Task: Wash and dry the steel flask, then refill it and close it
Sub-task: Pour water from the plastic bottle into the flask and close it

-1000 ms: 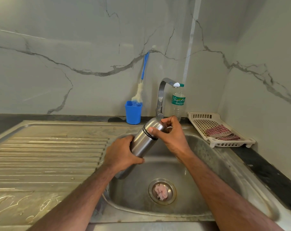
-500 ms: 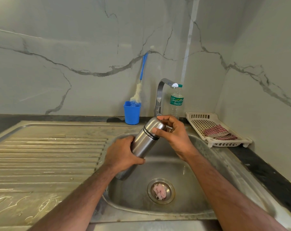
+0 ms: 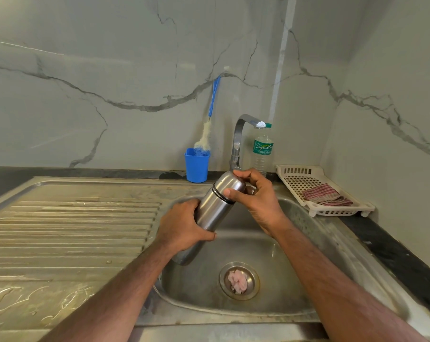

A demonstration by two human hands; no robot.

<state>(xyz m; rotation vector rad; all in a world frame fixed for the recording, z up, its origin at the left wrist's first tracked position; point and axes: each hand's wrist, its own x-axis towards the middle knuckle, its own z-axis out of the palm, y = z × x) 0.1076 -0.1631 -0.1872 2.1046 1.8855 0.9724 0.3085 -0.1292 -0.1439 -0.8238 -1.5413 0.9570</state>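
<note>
Gripped at mid-body by the left hand [image 3: 182, 227], fingers wrapped round: steel flask [image 3: 210, 213], tilted, held over the sink [image 3: 327, 245] basin. Cap [image 3: 230, 185] pinched by the right hand [image 3: 257, 199], thumb and fingers curled. Tap [image 3: 238, 139] behind; blue cup [image 3: 196, 166] beside it.

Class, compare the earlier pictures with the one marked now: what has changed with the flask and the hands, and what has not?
Little changed. The right hand shifted its fingers round the flask's cap, as if twisting it. The left hand keeps gripping the steel flask, tilted over the sink. Cap still on, tap dry.
</note>
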